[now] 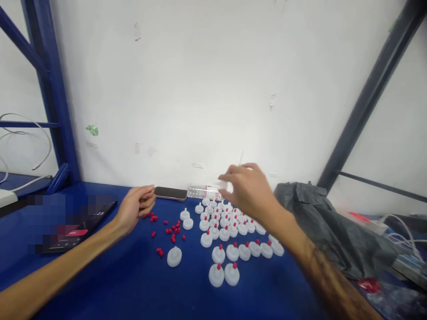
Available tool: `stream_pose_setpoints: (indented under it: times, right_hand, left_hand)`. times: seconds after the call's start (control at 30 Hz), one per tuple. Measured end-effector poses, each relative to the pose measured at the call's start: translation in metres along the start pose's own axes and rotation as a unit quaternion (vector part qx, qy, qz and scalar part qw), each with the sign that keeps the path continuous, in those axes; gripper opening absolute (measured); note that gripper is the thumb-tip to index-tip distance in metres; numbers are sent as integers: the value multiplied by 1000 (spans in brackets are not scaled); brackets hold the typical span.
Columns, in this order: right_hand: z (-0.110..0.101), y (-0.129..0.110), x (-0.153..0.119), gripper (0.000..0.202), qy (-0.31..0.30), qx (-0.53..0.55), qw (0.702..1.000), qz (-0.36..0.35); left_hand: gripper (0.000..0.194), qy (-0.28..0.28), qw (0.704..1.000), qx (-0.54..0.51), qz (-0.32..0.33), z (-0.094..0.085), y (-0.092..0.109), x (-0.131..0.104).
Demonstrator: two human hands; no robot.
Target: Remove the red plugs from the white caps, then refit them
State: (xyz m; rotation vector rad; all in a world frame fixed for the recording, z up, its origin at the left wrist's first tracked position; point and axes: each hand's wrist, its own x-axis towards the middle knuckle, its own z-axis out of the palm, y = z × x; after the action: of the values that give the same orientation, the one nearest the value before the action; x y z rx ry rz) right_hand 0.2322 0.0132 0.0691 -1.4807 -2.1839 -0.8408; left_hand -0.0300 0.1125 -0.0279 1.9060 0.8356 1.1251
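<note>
My left hand (137, 206) is closed, its fingers curled above the left edge of the loose red caps (173, 230); what it may hold is too small to tell. Over the back of the white discs, my right hand (245, 186) grips a white disc (226, 184) between thumb and fingers, slightly blurred. Several white discs with red tips (218, 254) stand in rows below it. Nearer the middle are white discs without red tips, one at the front (174, 257) and two further back (187, 223).
A phone (171, 193) and a clear bottle (196, 191) lie along the wall. At the left is a dark tablet (80, 226) on the blue table (133, 284). A dark plastic bag (327, 226), cables and red items are at the right. Blue metal posts flank both sides.
</note>
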Motion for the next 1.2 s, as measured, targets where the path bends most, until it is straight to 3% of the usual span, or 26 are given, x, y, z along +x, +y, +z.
stream_pose_setpoints:
  times: [0.1, 0.23, 0.33, 0.5, 0.67, 0.8, 0.9, 1.07, 1.2]
  right_hand:
    - [3, 6, 2, 23, -31, 80, 996, 25]
    - [13, -17, -3, 13, -127, 175, 974, -72]
    - [24, -27, -8, 7, -190, 205, 955, -94]
    - [49, -30, -12, 9, -205, 282, 928, -135]
    - [56, -35, -13, 20, -243, 254, 917, -189]
    - [44, -28, -9, 22, -215, 211, 950, -86]
    - [50, -19, -8, 15, -195, 170, 966, -16]
    - [79, -9, -13, 5, -205, 178, 962, -10]
    - [76, -6, -11, 4, -189, 219, 957, -18]
  left_hand:
    - [41, 1, 995, 98, 12, -11, -4, 1]
    - [34, -64, 965, 244, 66, 12, -3, -10]
    - [23, -104, 940, 313, 90, 24, -7, -16]
    - [27, -133, 911, 382, 85, 13, -18, -13]
    - [31, -153, 894, 417, 65, 5, -20, -11]
    - [30, -153, 894, 416, 64, 8, -16, -13]
    - [27, -154, 893, 417, 63, 9, -13, -14]
    - [21, -159, 893, 417, 58, 8, -16, -16]
    - [35, -144, 900, 405, 67, 9, -14, -15]
